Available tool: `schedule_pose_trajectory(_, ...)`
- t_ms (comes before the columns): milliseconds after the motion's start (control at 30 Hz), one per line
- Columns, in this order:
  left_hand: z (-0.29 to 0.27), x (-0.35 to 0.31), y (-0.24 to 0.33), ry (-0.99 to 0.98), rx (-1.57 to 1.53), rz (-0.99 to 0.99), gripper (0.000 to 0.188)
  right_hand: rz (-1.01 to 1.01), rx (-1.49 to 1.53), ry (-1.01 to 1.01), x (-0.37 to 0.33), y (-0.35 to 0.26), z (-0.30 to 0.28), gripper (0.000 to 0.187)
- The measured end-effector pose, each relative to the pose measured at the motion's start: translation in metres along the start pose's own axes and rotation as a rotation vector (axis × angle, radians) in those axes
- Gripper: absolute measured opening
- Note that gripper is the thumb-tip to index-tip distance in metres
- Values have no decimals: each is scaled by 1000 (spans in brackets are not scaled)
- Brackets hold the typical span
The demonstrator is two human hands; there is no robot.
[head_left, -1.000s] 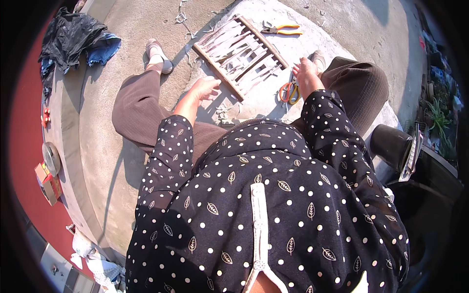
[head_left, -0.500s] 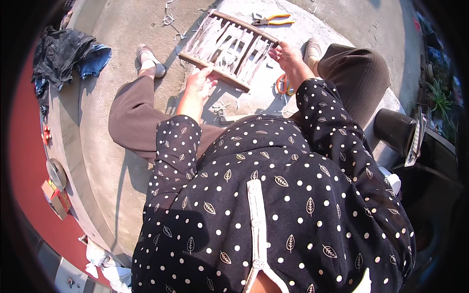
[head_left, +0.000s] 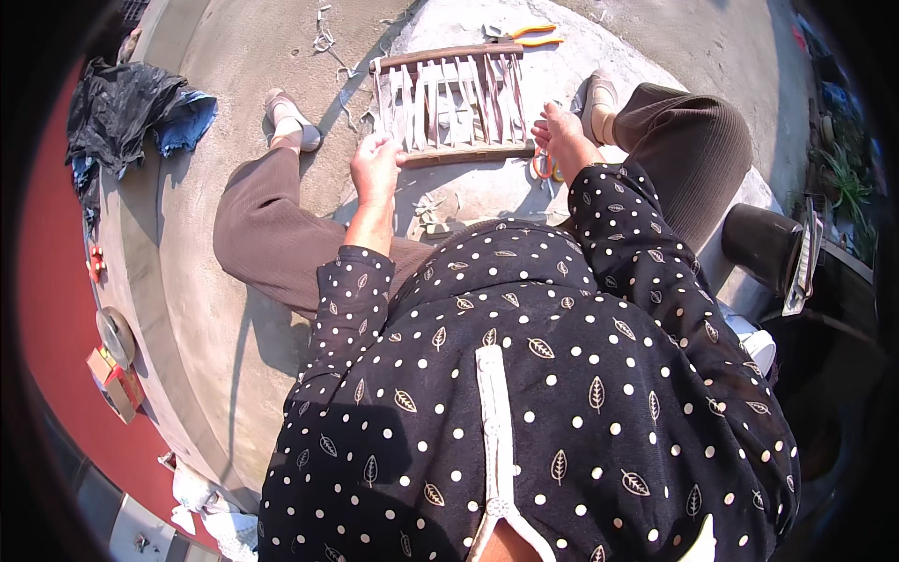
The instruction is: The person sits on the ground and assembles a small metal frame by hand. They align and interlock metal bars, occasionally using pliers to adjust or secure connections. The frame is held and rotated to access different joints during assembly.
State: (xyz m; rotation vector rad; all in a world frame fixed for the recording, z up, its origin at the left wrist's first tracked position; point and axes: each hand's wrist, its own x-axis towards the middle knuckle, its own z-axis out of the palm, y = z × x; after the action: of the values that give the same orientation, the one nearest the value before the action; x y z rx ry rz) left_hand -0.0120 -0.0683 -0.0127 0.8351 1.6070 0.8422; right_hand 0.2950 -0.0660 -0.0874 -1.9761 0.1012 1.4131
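A small wooden frame has two dark brown rails with whitish strips stretched between them, loose in places. It lies or is held low over a pale slab. My left hand is closed at the left end of its near rail, palm turned inward. At the right end of that same rail is my right hand, its curled fingers against the wood and its thumb up. Beyond the far rail lie pliers with orange-yellow handles. Scissors with orange handles are partly hidden beside my right wrist.
Pale scraps lie near my lap, and wire-like strips lie on the concrete at the far left. My feet flank the slab. A black bucket stands at right. A black plastic sheet and a cardboard box are at left.
The wooden frame has turned counter-clockwise, so its rails now run nearly left to right. My left hand has shifted slightly left; my right hand now sits at the near rail instead of the far one.
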Motion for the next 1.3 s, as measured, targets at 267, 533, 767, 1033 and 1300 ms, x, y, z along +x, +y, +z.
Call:
schedule_pose_trajectory(267,-37,45,-22,205,-173,-292,14,-132,-152,-250,-40,17,19,28)
schedule_pose_trajectory(533,-25,33,-53,-110,-232,-451,29,-259,-44,-55,-32,6,24,28)
schedule_pose_trajectory(767,9,21,-58,36,-299,-588,39,-483,-717,383,19,3,8,38)
schedule_pose_trajectory(1033,40,15,-64,275,-167,-700,50,-332,-623,415,-21,-3,14,48)
schedule_pose_trajectory(1300,50,7,-68,493,-78,-522,31,-421,-508,566,-25,9,14,35)
